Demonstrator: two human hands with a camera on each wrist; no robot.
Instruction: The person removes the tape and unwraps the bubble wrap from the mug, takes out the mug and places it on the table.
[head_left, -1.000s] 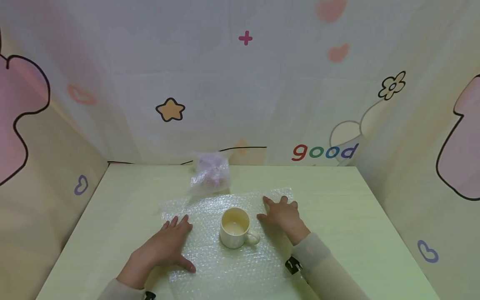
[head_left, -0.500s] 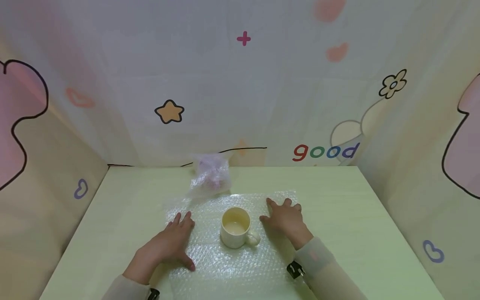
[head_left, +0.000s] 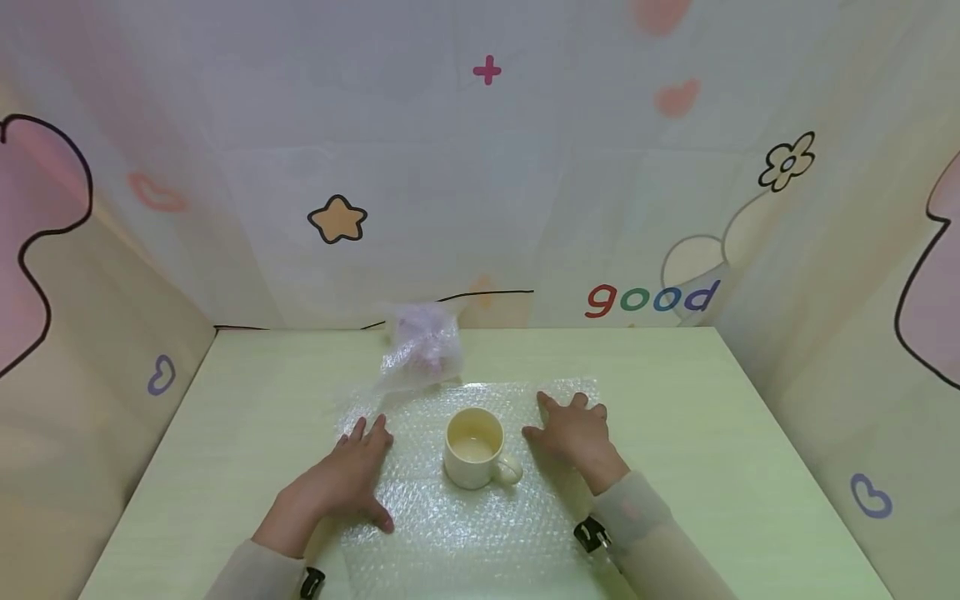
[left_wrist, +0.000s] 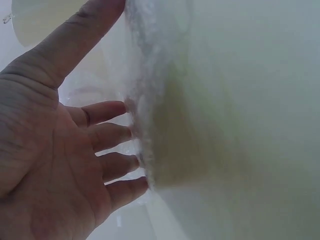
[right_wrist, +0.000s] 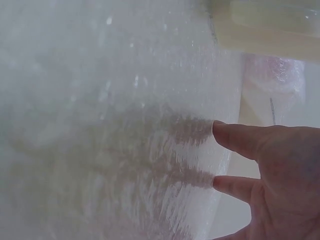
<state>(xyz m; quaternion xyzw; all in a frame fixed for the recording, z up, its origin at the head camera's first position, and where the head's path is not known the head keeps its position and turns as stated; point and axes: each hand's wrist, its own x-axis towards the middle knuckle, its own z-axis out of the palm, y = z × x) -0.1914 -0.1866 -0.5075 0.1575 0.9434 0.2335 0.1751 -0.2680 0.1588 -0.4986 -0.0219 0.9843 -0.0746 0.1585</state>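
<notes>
A cream mug (head_left: 471,454) stands upright on a sheet of clear bubble wrap (head_left: 465,533), its handle pointing right. My left hand (head_left: 345,483) rests with spread fingers at the sheet's left edge; in the left wrist view its fingertips (left_wrist: 131,132) meet the wrap's edge. On the sheet's upper right part lies my right hand (head_left: 573,433), fingers spread, fingertips touching the wrap. In the right wrist view, the thumb and a finger (right_wrist: 235,187) press on the wrap, with the mug (right_wrist: 270,25) close by.
Behind the sheet, near the table's back edge, sits a pinkish bundle (head_left: 426,346) wrapped in bubble wrap. A pale table (head_left: 675,400) extends to both sides. Printed curtains (head_left: 420,167) enclose it at the back and sides.
The bubble wrap's left and right edges and both hands have shifted slightly rightward, the left hand also slightly away from me. The mug stays upright in nearly the same place.
</notes>
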